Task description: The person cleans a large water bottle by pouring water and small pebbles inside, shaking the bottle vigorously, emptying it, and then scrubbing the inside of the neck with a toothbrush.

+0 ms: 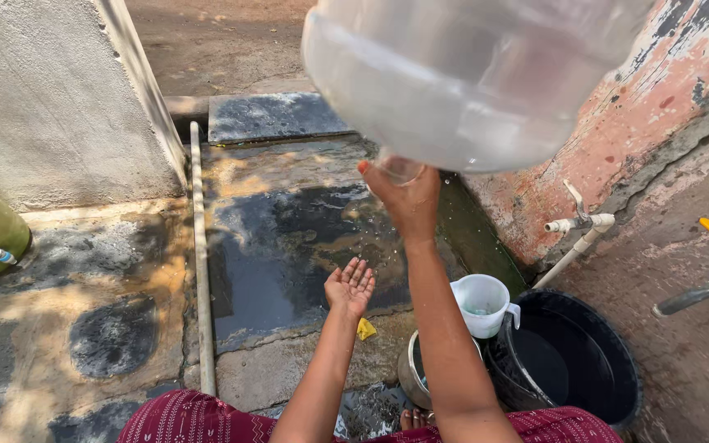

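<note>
The right hand (408,197) gripped the neck of a large clear water jug (461,74), tipped mouth-down above the wet stone slab (289,238). Below the jug, the left hand (349,287) lay open, palm up, empty. A white plastic jug (482,305) stood below the big jug, beside a black bucket (572,361).

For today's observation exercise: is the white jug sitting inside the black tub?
No, the white jug sits beside the black tub, over a metal pot.

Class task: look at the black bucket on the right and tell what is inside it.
Inside the black bucket only dark wall and shadow show. The white jug at its rim covers part, so contents cannot be told.
</note>
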